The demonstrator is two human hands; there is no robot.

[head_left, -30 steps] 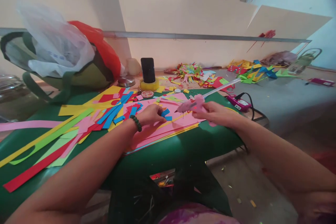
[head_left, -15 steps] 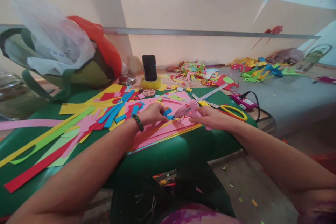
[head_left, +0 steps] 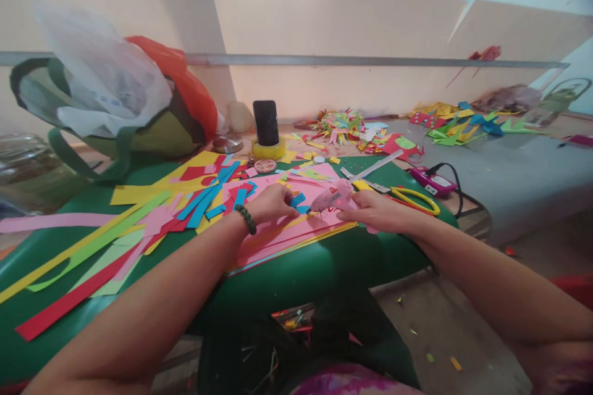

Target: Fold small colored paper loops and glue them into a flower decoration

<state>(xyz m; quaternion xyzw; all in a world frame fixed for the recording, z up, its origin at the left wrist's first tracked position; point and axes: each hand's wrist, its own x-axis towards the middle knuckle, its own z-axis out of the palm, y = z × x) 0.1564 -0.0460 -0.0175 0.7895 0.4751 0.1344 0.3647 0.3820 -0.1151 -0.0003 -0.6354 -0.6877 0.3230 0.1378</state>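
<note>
My right hand (head_left: 373,210) is wrapped round a pink hot glue gun (head_left: 334,195) with a small red light and a clear glue stick (head_left: 382,164) rising from its back. The gun's nozzle points left, close to a small blue paper piece (head_left: 299,200). My left hand (head_left: 274,202), with a dark bead bracelet at the wrist, pinches that blue piece by its edge. Below both hands lies a stack of pink paper (head_left: 271,245), with yellow and blue sheets showing at its edge. Yellow-handled scissors (head_left: 414,199) lie just beyond my right hand.
Coloured paper strips (head_left: 97,259) cover the green mat (head_left: 324,265) at left. A phone (head_left: 265,123) stands in a yellow tape roll (head_left: 269,149). Behind are a bag (head_left: 152,136), a paper scrap pile (head_left: 340,126), a pink power bank-like box (head_left: 433,182) with a black cable, and folded paper shapes (head_left: 456,126).
The view has shifted slightly, so everything sits a little lower and to the right. Both hands keep their holds, and the nozzle stays close to the blue paper.
</note>
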